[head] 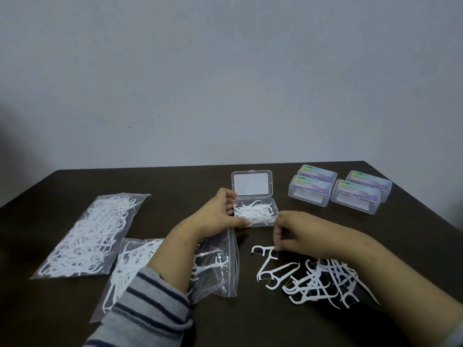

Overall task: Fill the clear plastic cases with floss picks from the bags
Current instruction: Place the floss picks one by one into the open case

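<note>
An open clear plastic case (pixel 275 212) sits mid-table with its lid (pixel 251 184) raised and several white floss picks inside. My left hand (pixel 220 214) grips the case's left side, thumb along its front edge. Just right of the case, my right hand (pixel 295 231) pinches one white floss pick (pixel 263 251) at the top of a loose pile of picks (pixel 318 279) on the table. An opened zip bag (pixel 213 266) with a few picks lies under my left forearm. A fuller bag (pixel 92 234) lies at the left.
Several closed clear cases with colourful labels (pixel 338 190) stand in a group at the back right. The dark brown table (pixel 175 184) ends at a grey wall behind. A third bag of picks (pixel 130 266) lies partly under my left sleeve.
</note>
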